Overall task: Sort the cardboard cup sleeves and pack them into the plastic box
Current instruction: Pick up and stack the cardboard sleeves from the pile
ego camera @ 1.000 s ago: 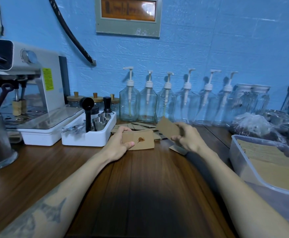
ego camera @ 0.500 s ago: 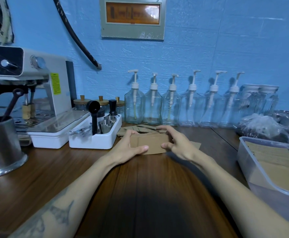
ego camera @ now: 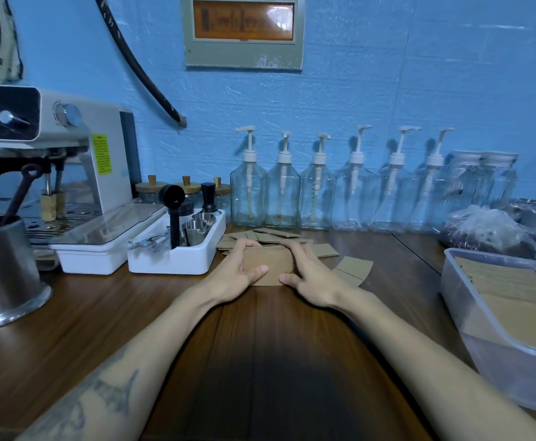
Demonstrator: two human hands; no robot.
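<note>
Both hands (ego camera: 238, 275) grip flat brown sleeve stack (ego camera: 268, 265) (edges squared)

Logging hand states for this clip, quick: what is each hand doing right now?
Left hand: grips the left end of the sleeve stack.
Right hand: grips the stack's right end.

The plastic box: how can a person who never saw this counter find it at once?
Follow the wooden counter to its right edge, past the row of glass pump bottles. The plastic box sits there, cloudy and clear-walled, the only container already holding flat brown cup sleeves.
</note>
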